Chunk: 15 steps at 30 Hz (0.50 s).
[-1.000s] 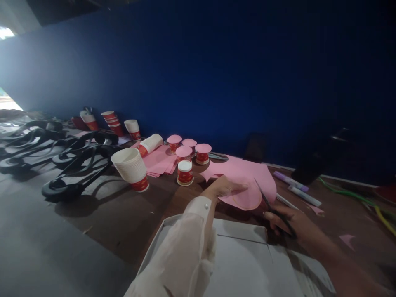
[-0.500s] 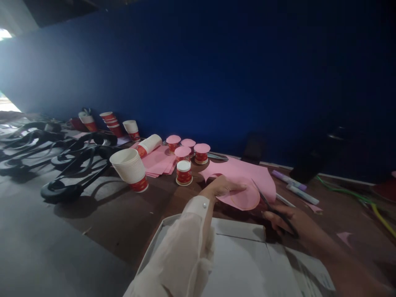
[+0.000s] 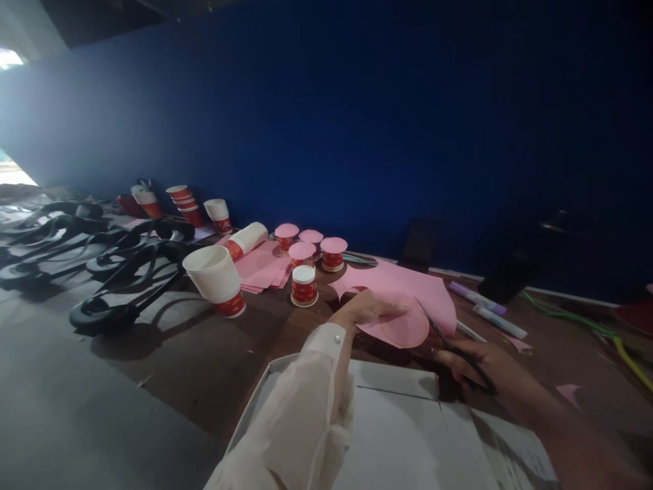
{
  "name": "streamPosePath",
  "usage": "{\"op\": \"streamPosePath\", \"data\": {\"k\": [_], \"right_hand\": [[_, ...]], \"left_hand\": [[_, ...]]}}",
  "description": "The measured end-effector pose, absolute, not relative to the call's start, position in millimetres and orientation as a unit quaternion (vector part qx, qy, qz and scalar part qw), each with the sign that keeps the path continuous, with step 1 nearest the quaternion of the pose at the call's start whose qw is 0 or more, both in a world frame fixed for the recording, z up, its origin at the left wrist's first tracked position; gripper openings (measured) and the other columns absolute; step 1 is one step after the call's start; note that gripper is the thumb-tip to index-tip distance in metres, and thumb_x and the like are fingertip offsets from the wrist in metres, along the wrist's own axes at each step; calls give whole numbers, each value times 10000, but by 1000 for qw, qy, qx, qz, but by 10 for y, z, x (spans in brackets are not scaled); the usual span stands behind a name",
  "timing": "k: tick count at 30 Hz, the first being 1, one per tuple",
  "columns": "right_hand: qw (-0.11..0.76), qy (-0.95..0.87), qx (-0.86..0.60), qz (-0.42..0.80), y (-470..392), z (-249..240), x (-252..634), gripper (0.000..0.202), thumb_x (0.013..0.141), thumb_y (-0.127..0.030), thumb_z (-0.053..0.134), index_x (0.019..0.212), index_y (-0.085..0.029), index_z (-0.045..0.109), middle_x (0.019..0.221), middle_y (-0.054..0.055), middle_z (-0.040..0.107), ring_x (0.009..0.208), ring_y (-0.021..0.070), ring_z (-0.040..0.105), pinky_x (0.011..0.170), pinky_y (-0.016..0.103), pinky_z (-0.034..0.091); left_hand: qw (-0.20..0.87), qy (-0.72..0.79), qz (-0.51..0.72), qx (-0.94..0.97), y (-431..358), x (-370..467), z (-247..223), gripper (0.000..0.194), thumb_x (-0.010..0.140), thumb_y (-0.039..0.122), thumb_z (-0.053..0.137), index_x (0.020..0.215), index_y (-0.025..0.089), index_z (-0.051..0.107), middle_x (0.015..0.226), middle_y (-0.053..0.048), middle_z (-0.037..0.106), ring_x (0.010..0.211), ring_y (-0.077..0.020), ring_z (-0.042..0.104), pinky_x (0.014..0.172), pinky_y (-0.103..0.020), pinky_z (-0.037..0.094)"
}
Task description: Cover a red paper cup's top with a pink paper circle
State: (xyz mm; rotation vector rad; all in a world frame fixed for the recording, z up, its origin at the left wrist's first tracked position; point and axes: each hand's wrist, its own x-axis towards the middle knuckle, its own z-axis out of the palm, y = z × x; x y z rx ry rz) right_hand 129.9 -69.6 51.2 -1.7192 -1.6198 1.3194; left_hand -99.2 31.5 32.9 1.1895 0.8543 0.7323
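Note:
My left hand (image 3: 368, 307) pinches a sheet of pink paper (image 3: 403, 282), thumb on top. A drawn circle shows on its near part, and a curved notch is cut out at its left. In my right hand (image 3: 472, 364) are dark-handled scissors (image 3: 433, 323), their blades at the paper's edge by the circle's right side. To the left of my left hand stands an upside-down red-and-white paper cup (image 3: 305, 286). Behind it several similar cups carry pink paper discs (image 3: 334, 245) on top.
A tall stack of paper cups (image 3: 217, 279) stands at left, near pink sheets (image 3: 262, 264) and a lying cup stack (image 3: 247, 238). Black strap-like objects (image 3: 109, 306) spread farther left. Markers (image 3: 477, 297) and paper scraps lie right. A white box (image 3: 403, 435) is in front; a blue partition (image 3: 357, 122) rises behind.
Almost nothing differs. The right hand and scissors have shifted very slightly to the right; the left hand stays on the pink paper.

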Motion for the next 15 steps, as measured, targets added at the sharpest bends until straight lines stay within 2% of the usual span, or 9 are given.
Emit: {"op": "streamPosePath", "data": {"k": [3, 7, 11, 15], "right_hand": [[227, -565, -621, 493, -683, 514, 1300, 510, 658, -696, 738, 751, -197, 683, 520, -33, 460, 503, 100, 382, 482, 241, 264], [251, -533, -608, 532, -661, 461, 1339, 481, 721, -679, 707, 733, -200, 667, 516, -32, 462, 488, 93, 359, 476, 241, 221], [254, -561, -585, 528, -652, 373, 1385, 426, 738, -628, 730, 733, -209, 652, 559, -18, 530, 523, 114, 432, 492, 248, 280], [240, -589, -555, 537, -686, 397, 1361, 420, 734, -607, 747, 711, -207, 620, 601, -1, 580, 535, 130, 482, 491, 257, 342]], "left_hand": [[688, 354, 336, 538, 308, -1003, 341, 507, 613, 412, 893, 1033, 147, 790, 1118, -108, 763, 1132, -291, 663, 1079, -447, 475], [663, 370, 328, 562, 299, -1031, 383, 451, 617, 389, 892, 983, 144, 798, 1109, -116, 764, 1133, -293, 657, 1079, -439, 471], [629, 406, 315, 583, 296, -1062, 417, 385, 649, 382, 869, 937, 136, 800, 1062, -104, 768, 1117, -284, 652, 1020, -391, 501], [588, 437, 277, 622, 304, -1106, 407, 382, 644, 437, 861, 862, 129, 798, 900, -68, 768, 1017, -264, 664, 973, -371, 507]]}}
